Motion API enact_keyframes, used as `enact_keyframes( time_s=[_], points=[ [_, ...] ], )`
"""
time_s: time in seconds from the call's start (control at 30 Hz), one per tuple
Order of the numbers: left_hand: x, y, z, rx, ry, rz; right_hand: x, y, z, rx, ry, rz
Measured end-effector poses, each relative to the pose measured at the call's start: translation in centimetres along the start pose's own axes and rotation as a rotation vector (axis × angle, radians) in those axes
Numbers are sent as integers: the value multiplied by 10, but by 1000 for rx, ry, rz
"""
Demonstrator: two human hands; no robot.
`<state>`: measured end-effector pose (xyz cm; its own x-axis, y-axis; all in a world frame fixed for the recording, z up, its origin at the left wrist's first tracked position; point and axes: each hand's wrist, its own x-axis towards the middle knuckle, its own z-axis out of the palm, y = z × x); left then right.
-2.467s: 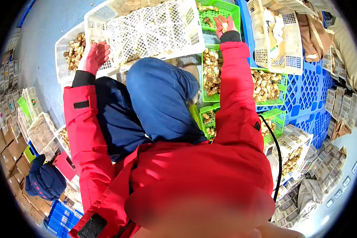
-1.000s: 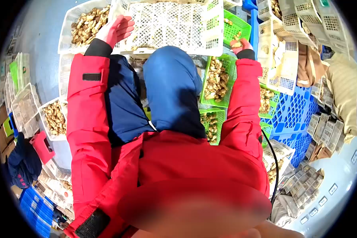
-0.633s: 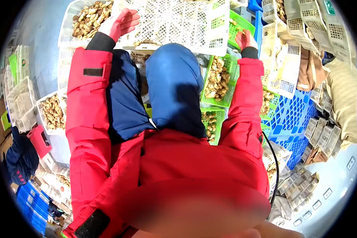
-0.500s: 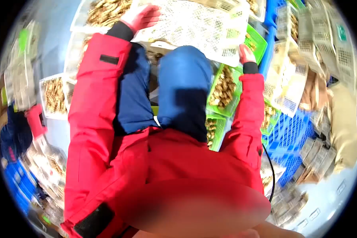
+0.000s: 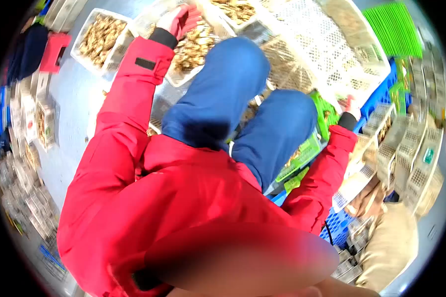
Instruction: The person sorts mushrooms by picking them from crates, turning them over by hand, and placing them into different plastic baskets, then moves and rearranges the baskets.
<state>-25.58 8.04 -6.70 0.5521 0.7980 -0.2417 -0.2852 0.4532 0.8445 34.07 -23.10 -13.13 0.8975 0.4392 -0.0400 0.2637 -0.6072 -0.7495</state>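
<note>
My left hand [image 5: 181, 21] is open, fingers apart, above a white plastic basket [image 5: 179, 80] of small golden-brown pieces whose kind I cannot make out. It holds nothing. My right hand [image 5: 350, 106], somewhat blurred, is at the near corner of a large white perforated basket [image 5: 379, 64]; its fingers appear closed on the rim. The large basket's pale mesh bottom shows through glare. Below that corner, beside my right knee, a green basket [image 5: 309, 148] is partly covered by my leg and sleeve.
Another white basket of brown pieces [image 5: 98, 40] stands on the blue-grey floor [image 5: 74, 94] at left. A green ribbed basket [image 5: 393, 29] lies at upper right. White baskets [image 5: 423, 158] line the right side, near a beige sack [image 5: 389, 242] and a blue crate [image 5: 338, 225].
My body and view have turned left. The large white basket now sits farther right in view. My left hand has come away from its edge; my right hand stays at its near corner.
</note>
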Motion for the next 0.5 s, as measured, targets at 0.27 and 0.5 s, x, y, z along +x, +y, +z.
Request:
enact_keyframes(
  time_s=[0.27,0.5],
  points=[
    [-137,-87,-92,-312,287,-307,53,-89,43,513,-386,4],
    [-58,-50,-44,-26,153,-309,3,-110,81,324,-265,-2]
  ],
)
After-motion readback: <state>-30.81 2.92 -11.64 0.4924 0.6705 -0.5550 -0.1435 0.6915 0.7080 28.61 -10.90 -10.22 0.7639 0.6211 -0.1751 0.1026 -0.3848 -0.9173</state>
